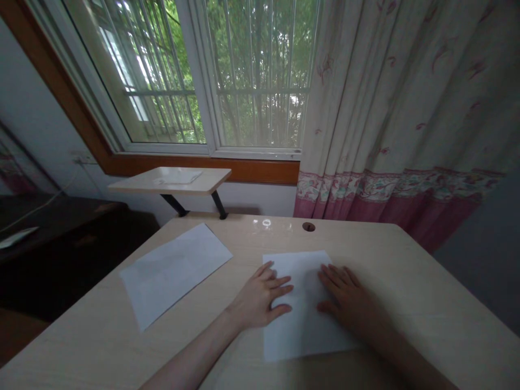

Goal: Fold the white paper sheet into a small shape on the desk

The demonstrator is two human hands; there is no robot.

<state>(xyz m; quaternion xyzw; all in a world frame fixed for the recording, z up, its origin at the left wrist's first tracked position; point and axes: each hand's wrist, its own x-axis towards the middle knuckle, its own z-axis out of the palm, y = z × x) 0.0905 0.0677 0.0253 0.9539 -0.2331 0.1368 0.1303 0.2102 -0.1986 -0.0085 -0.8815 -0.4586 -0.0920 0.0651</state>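
Observation:
A white sheet of paper lies flat on the light wooden desk in front of me. My left hand rests across its left edge, fingers spread and pointing to the right over the paper. On the right side of the same sheet, my right hand lies flat with its fingers stretched out. Neither hand grips anything. Left of my left hand, apart from it, a second white sheet lies at a slant on the desk.
The desk carries a raised shelf on black legs at the back left, with papers on it. A round cable hole is near the back edge. Behind are a barred window and a patterned curtain.

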